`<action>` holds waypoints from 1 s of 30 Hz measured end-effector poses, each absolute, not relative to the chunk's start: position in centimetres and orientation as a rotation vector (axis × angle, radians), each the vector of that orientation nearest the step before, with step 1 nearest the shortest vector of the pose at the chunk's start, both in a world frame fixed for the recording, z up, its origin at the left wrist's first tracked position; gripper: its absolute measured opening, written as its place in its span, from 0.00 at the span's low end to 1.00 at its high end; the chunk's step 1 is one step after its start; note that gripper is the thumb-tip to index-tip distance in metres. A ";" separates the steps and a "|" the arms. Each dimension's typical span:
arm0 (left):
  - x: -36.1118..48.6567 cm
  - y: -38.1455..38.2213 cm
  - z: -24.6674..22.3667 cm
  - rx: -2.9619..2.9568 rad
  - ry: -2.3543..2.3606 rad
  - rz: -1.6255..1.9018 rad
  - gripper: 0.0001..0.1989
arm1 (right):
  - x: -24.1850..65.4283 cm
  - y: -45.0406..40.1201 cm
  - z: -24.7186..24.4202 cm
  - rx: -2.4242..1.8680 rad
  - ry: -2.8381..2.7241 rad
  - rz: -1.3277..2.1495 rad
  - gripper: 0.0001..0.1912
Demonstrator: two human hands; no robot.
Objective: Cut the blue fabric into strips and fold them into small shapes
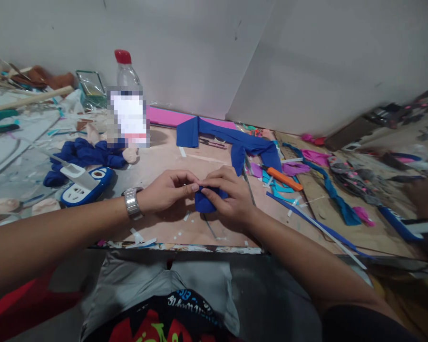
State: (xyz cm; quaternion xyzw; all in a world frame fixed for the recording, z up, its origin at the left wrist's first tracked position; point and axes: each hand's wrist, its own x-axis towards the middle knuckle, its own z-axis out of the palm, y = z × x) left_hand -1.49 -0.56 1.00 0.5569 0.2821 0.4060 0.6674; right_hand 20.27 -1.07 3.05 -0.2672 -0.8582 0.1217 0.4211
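Note:
Both hands meet over the middle of the worktable [164, 232], around a small piece of blue fabric [204, 203]. My left hand [171, 190], with a metal watch on its wrist, pinches the fabric's upper left edge between thumb and fingers. The fingers of my right hand [231, 194] wrap over the same piece from the right, its thumb lying across the front. The fabric hangs a little below the fingertips, and part of it is hidden by the right hand. Beyond the hands lies a long strip of the same blue fabric [228, 135], folded at its left end.
Left stand a blue and white power strip [89, 185], bunched blue fabric [74, 154] and a red-capped bottle [127, 71]. An orange cutter [281, 178] lies right among scraps. Another person's hand [424, 197] shows at the right edge. A wall rises behind.

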 end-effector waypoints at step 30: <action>-1.9 -0.6 0.9 1.844 0.874 0.853 0.10 | 20.5 -0.6 2.8 -0.844 -2.039 0.290 0.04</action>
